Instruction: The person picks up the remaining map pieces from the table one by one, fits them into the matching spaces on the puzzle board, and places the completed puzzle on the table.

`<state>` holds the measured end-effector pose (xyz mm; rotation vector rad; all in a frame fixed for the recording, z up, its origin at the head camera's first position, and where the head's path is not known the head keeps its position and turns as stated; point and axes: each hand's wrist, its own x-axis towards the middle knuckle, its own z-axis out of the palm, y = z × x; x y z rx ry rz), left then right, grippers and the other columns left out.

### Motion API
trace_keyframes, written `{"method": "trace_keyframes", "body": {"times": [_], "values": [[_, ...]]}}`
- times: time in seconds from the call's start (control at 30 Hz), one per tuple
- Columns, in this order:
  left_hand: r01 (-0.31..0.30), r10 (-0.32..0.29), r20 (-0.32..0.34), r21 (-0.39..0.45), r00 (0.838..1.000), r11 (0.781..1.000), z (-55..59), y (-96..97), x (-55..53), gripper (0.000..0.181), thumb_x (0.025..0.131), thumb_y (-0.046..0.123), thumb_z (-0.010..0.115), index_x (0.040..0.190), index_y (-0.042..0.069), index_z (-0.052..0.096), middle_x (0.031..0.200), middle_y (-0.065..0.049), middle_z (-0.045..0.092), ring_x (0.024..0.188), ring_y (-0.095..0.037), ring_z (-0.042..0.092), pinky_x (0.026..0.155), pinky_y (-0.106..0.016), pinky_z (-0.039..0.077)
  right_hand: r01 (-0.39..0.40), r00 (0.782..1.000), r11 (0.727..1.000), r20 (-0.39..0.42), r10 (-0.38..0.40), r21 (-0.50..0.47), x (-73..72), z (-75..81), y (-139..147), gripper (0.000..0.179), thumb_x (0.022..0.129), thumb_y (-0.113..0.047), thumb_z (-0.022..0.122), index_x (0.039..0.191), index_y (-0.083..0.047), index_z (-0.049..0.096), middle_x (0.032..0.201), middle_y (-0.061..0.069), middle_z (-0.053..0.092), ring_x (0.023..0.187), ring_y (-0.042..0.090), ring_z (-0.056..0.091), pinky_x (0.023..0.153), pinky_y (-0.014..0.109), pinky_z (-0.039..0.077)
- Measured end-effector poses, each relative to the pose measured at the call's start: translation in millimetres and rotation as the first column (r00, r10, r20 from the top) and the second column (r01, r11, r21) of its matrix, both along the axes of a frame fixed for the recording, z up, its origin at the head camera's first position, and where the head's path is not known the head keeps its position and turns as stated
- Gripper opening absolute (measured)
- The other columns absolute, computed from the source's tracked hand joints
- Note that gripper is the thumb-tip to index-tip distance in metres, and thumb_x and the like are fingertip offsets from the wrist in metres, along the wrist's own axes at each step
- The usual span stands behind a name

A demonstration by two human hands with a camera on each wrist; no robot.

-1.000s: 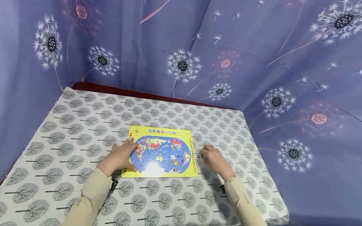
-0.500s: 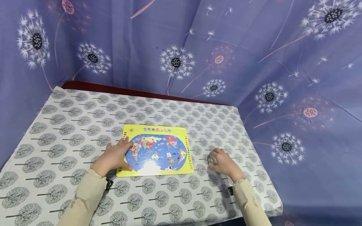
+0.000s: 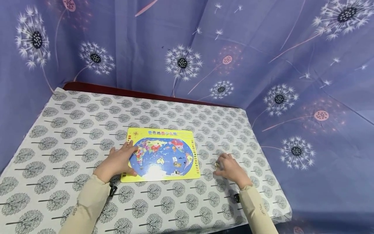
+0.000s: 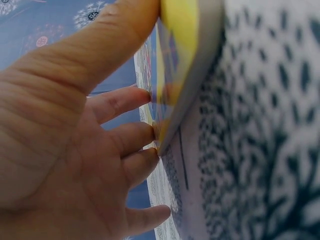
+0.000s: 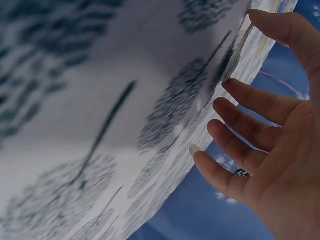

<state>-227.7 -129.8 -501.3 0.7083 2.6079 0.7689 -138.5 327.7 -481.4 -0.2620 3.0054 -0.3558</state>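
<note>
A yellow-bordered world map board (image 3: pixel 163 177) lies flat on the patterned cloth, its blue map and Chinese title facing up. My left hand (image 3: pixel 118 162) rests on the board's left edge, fingers spread and nearly straight. In the left wrist view the thumb (image 4: pixel 112 32) and fingertips meet the board's rim. Right of the board, my right hand (image 3: pixel 232 169) is down at the cloth. Between thumb and index fingertip it pinches a small thin flat piece (image 5: pixel 239 54), seen nearly edge-on in the right wrist view; its face is mostly hidden. The other right fingers are loosely bent.
A white cloth (image 3: pixel 87 139) printed with grey trees covers the table. A dark red edge (image 3: pixel 117 92) runs along the back. Purple curtains (image 3: pixel 146 48) with dandelion prints hang behind and to the right.
My right hand has moved rightward, away from the board's right edge, with the small flat piece now showing at its fingertips. The left hand keeps its place on the board; the head view has shifted slightly.
</note>
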Motion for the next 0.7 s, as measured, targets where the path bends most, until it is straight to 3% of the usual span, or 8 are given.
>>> {"method": "trace_keyframes", "body": {"times": [0.13,0.4,0.7], "values": [[0.002,-0.002,0.002,0.002,1.0,1.0,-0.5,-1.5,-0.6,0.112,0.061,0.036,0.095,0.151,-0.004,0.041,0.161,-0.032,0.016,0.148,-0.051,0.012,0.109,-0.08,0.001,-0.006,1.0,1.0,-0.025,0.006,0.0,-5.7,0.1,-11,0.044,0.072,-0.028,0.087,0.104,-0.001,0.071,0.112,0.009,0.061,0.101,0.028,0.057,0.09,0.049,0.054],[-0.01,0.01,0.015,0.006,1.0,1.0,-1.2,-0.4,4.7,0.111,0.06,0.034,0.095,0.15,-0.003,0.043,0.16,-0.032,0.017,0.148,-0.051,0.014,0.11,-0.079,0.002,-0.017,1.0,1.0,0.007,0.017,0.026,-13.3,-2.5,-30,0.047,0.073,-0.029,0.086,0.109,-0.002,0.07,0.116,0.008,0.06,0.105,0.025,0.056,0.092,0.043,0.054],[-0.019,0.019,0.001,0.012,1.0,1.0,1.1,-2.0,3.7,0.11,0.06,0.033,0.095,0.15,-0.003,0.043,0.161,-0.032,0.018,0.148,-0.05,0.014,0.11,-0.079,0.002,-0.146,0.988,0.989,-0.058,0.145,-0.006,-27.8,-0.8,-60,0.046,0.075,-0.029,0.086,0.106,0.002,0.07,0.108,0.009,0.063,0.097,0.023,0.057,0.087,0.043,0.054]]}}
